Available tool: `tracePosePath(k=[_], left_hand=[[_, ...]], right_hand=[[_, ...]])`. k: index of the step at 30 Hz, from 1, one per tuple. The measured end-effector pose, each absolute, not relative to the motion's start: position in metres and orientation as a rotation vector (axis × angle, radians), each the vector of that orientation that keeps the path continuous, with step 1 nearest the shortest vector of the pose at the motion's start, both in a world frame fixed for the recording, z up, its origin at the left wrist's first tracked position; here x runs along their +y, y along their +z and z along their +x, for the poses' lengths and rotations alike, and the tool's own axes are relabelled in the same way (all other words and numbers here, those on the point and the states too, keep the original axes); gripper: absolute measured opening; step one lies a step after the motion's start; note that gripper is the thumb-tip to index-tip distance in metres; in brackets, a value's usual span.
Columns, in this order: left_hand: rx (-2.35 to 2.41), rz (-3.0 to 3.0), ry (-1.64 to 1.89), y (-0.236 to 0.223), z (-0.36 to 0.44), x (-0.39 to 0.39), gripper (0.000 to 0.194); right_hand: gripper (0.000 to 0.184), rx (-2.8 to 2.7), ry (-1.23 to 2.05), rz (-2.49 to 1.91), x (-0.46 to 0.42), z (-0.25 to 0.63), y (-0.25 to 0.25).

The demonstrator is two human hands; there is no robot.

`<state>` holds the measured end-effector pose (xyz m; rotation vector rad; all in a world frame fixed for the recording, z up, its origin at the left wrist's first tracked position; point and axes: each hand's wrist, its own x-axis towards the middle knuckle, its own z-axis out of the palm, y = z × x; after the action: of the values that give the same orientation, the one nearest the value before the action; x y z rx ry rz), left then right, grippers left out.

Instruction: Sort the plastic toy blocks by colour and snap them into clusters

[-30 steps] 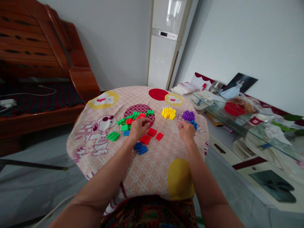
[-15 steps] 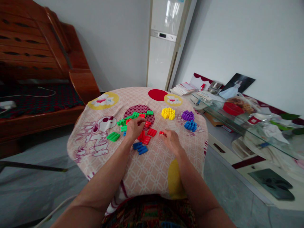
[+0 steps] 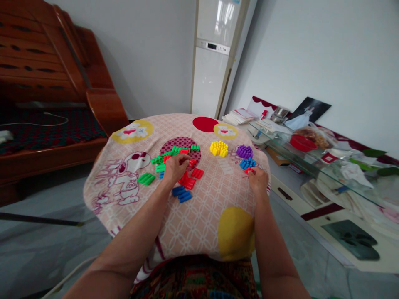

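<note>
My right hand (image 3: 258, 180) pinches a red plastic block (image 3: 248, 170) at the right side of the table, just in front of the blue block group (image 3: 247, 163). Behind that group sits a purple cluster (image 3: 245, 151), with a yellow cluster (image 3: 219, 148) to its left. My left hand (image 3: 176, 168) is over the mixed pile, fingers curled; what they hold, if anything, is hidden. Around it lie red blocks (image 3: 187, 181), green blocks (image 3: 160, 168) and dark blue blocks (image 3: 182, 194). A separate green piece (image 3: 146, 179) lies farther left.
A patterned cloth (image 3: 199, 232) covers the round table. On the left stands a wooden bench (image 3: 106, 104). To the right, a glass-topped cabinet (image 3: 330, 178) carries a red bowl (image 3: 303, 142), papers and bags. A tall white air conditioner (image 3: 208, 79) stands behind.
My right hand went from near the blue group to the red blocks, picked up one, and carried it back right to the blue group. My left hand shifted slightly left over the pile.
</note>
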<state>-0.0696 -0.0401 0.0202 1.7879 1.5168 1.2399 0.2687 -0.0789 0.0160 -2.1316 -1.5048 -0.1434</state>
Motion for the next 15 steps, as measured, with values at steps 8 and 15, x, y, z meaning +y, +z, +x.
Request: tracePosePath(k=[8,15], left_hand=[[1.541,1.819,1.251,0.02,-0.071,-0.04,0.028],[1.452,1.729,1.288,0.014,-0.071,-0.036,0.026]], right_hand=[[0.025,-1.507,-0.147,-2.176,-0.07,0.274,0.016],[0.03,-1.435,-0.159,-2.118,-0.076,0.255,0.031]])
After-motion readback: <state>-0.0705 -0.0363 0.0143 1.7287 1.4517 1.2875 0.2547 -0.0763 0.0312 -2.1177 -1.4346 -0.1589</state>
